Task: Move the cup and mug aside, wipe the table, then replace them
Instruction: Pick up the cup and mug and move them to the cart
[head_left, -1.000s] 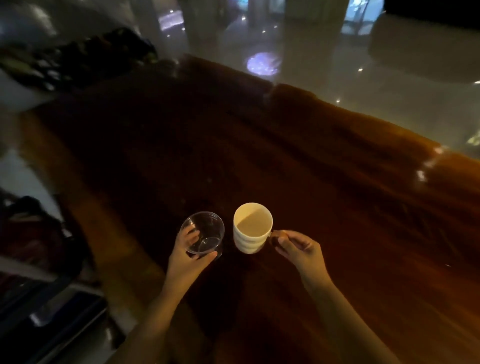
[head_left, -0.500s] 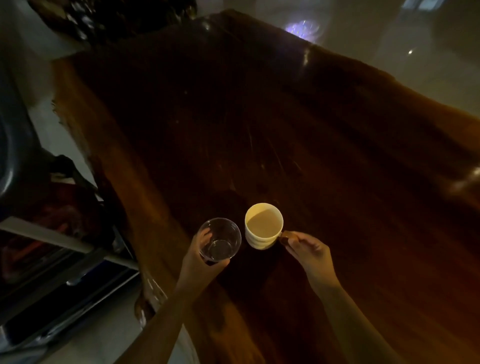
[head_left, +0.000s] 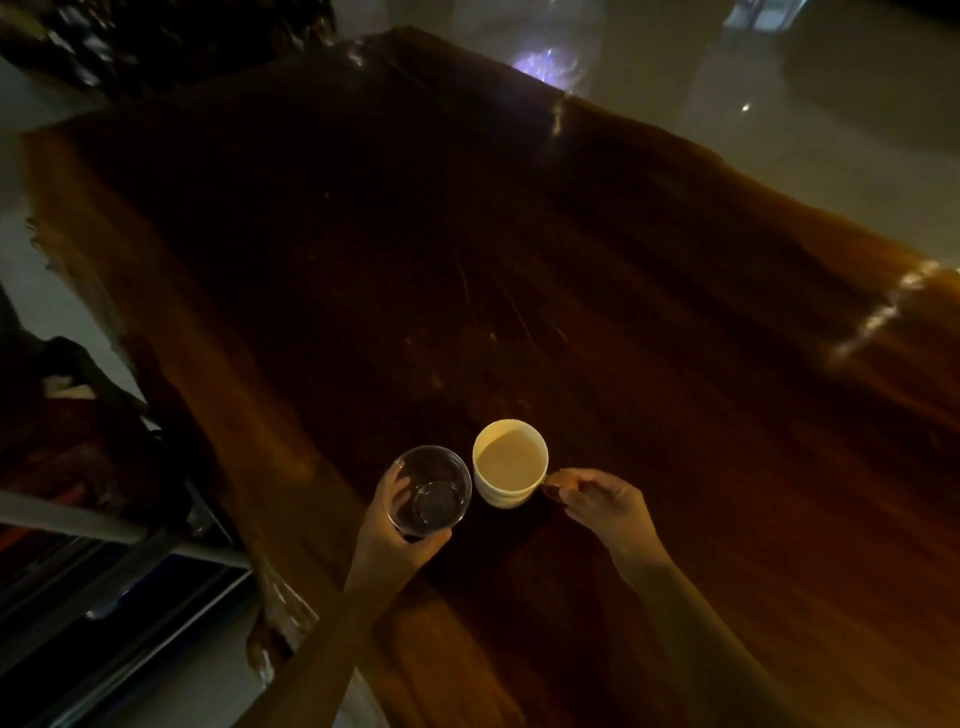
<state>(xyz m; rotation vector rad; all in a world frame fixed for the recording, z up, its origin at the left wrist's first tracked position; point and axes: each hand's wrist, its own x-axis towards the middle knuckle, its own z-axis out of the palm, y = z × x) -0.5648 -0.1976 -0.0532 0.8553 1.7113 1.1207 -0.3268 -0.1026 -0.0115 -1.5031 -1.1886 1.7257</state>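
Note:
A clear plastic cup (head_left: 434, 488) and a white ribbed mug (head_left: 510, 462) stand side by side, nearly touching, near the front left part of a dark wooden table (head_left: 597, 291). My left hand (head_left: 397, 525) wraps the clear cup from its left and near side. At the mug's right, my right hand (head_left: 602, 501) pinches the brown handle. Both vessels look empty. Whether they rest on the wood or hang just above it I cannot tell in the dim light.
The table's rough live edge (head_left: 208, 415) runs down the left. Beyond it are a dark chair or bag (head_left: 67, 410) and a grey rail (head_left: 104, 525) over pale floor. Shiny floor lies past the far right edge.
The camera has tilted and shifted, so the table's left edge is more in view. Both hands keep their hold; cup and mug stay together with little visible shift on the table.

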